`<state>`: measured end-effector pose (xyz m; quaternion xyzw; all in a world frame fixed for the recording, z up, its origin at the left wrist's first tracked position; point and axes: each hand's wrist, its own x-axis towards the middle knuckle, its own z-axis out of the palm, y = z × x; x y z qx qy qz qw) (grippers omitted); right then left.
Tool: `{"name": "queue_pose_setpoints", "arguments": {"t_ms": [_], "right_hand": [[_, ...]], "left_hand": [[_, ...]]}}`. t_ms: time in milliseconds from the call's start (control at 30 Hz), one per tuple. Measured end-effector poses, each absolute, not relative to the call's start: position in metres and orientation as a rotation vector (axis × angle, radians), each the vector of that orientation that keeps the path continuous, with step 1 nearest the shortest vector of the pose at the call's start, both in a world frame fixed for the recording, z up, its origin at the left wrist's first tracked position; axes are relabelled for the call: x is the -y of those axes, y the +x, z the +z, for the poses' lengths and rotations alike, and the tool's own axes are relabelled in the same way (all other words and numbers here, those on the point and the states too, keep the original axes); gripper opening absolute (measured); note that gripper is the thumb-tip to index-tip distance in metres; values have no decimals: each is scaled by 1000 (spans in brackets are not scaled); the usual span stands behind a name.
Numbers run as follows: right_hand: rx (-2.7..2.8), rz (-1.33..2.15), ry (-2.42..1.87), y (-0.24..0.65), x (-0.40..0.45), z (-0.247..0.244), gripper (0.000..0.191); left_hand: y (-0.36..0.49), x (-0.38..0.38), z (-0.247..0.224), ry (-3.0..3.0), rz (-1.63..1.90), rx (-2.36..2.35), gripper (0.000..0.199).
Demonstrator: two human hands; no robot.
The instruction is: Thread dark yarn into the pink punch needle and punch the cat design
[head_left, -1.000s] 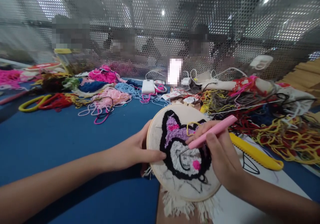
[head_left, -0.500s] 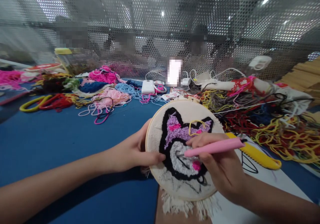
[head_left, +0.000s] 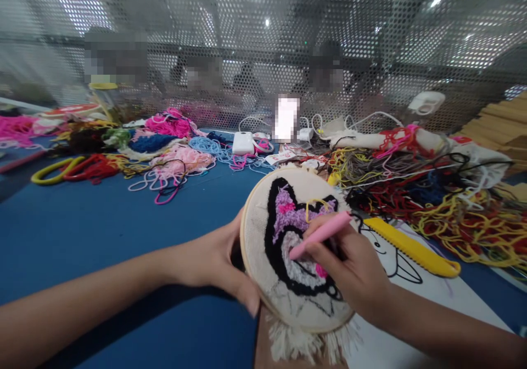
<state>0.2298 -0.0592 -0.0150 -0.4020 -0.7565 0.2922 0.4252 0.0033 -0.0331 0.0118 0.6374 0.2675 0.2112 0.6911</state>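
Observation:
My left hand [head_left: 214,259] grips the left edge of a round embroidery hoop [head_left: 244,231], thumb along the rim and the other fingers hidden behind it. The hoop stands tilted, with frayed cloth hanging below. Its cream fabric carries a looped-yarn animal head [head_left: 294,218] in black, lilac, grey-white and bright pink. In my right hand [head_left: 354,273] is a pink punch needle [head_left: 323,236], pinched between thumb and fingers. Its tip end meets the grey-white patch; the metal needle itself does not show. A yellow yarn loop [head_left: 315,201] stands up from the lilac part.
Tangled yarn [head_left: 465,237] heaps up on the right, with more yarn [head_left: 185,160] at the back left. A yellow tool with a toothed edge [head_left: 411,248] lies on a printed drawing [head_left: 457,314]. Behind are a white charger [head_left: 244,143] and a perforated metal screen [head_left: 247,39].
The punch needle has gone down into the grey-white patch, its handle now more upright and further left. My left thumb has slid from the fabric to the rim. The hoop has turned slightly.

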Motion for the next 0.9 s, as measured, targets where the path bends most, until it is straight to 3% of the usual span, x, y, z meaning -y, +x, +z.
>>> {"name": "queue_pose_setpoints", "arguments": {"t_ms": [67, 167, 367, 700, 900], "right_hand": [[1756, 885, -964, 227, 58, -18, 10], [1606, 1013, -927, 224, 56, -20, 8], [1593, 1019, -909, 223, 56, -20, 11], [1675, 952, -929, 219, 57, -20, 12], [1695, 892, -943, 220, 57, -19, 10]], "left_hand": [[6, 34, 10, 1462, 424, -591, 90], [13, 36, 8, 1493, 458, -663, 69], [21, 37, 3, 1564, 678, -771, 36], [23, 38, -3, 1768, 861, -783, 41], [22, 37, 4, 1805, 824, -739, 33]]}}
